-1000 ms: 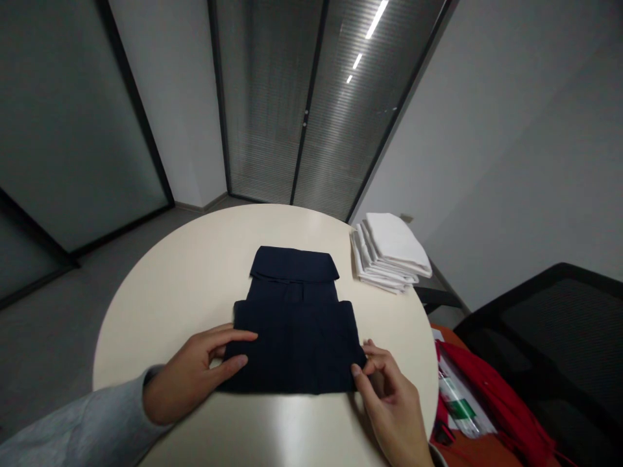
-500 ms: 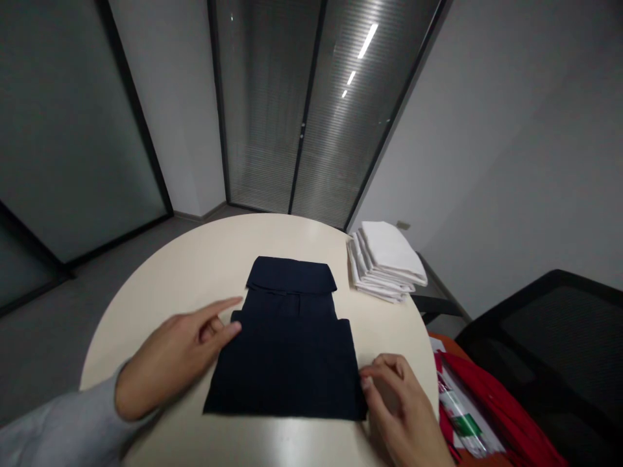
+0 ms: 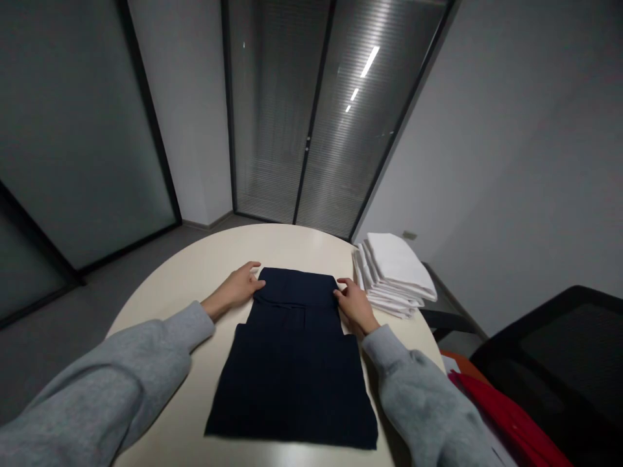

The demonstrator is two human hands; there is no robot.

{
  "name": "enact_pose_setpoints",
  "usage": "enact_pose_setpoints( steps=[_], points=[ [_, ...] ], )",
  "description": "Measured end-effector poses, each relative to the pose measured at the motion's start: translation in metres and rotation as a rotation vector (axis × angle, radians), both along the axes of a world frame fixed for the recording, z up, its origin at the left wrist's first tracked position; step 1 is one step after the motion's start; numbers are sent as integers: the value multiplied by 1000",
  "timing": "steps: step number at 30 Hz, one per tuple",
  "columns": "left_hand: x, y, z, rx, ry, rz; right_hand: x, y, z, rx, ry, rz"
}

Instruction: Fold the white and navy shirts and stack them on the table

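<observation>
A dark navy garment [image 3: 292, 383] lies folded flat, with a wide near panel and a narrower folded-over band [image 3: 298, 287] at its far end. My left hand [image 3: 237, 286] is at the band's far left corner, its thumb touching the cloth edge and its index finger stretched out past it. At the band's right edge is my right hand [image 3: 355, 302], thumb and index finger apart, their tips close to or touching the cloth. Both hands appear open; their other fingers are partly hidden.
The garment rests on a round cream table [image 3: 204, 256]. A stack of folded white cloths [image 3: 396, 269] stands at the table's right edge, just beyond my right hand. A black mesh chair [image 3: 569, 350] and a red item [image 3: 506, 415] are at the right.
Both hands have moved away from me, from beside the wide near panel to the two sides of the far band. The garment keeps its folded shape; the view has shifted slightly.
</observation>
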State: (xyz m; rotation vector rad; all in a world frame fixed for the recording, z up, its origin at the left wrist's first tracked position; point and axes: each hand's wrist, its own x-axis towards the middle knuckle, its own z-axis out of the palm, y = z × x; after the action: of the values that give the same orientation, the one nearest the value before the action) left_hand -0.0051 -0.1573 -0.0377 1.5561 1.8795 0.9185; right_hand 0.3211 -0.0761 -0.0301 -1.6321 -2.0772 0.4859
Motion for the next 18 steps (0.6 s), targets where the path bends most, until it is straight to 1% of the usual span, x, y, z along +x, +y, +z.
enact_pose_setpoints(
  steps=[2, 4, 5, 6, 8, 11, 14, 16, 18],
  points=[
    [3, -6, 6, 31, -144, -41, 1, -2, -2, 2, 56, 37],
    [4, -12, 14, 48, -308, -81, 4, -4, 0, -7, 103, 67],
    [5, -15, 18, 52, -364, -100, 6, -6, 2, -14, 120, 79],
    [5, -17, 20, 48, -379, -119, 7, -7, 3, -22, 131, 88],
    [3, -19, 20, 29, -286, -151, 10, -11, 4, -41, 135, 105],
    [-3, -18, 11, -12, -87, -178, 13, -16, 2, -80, 91, 123],
    [-7, -17, 4, -66, 1, -177, 13, -19, 1, -111, 15, 145],
    [-8, -18, 5, -81, 155, -185, 12, -21, 2, -121, -48, 170],
    [-6, -22, 10, -88, 372, -191, 11, -24, 4, -114, -125, 193]
  ],
)
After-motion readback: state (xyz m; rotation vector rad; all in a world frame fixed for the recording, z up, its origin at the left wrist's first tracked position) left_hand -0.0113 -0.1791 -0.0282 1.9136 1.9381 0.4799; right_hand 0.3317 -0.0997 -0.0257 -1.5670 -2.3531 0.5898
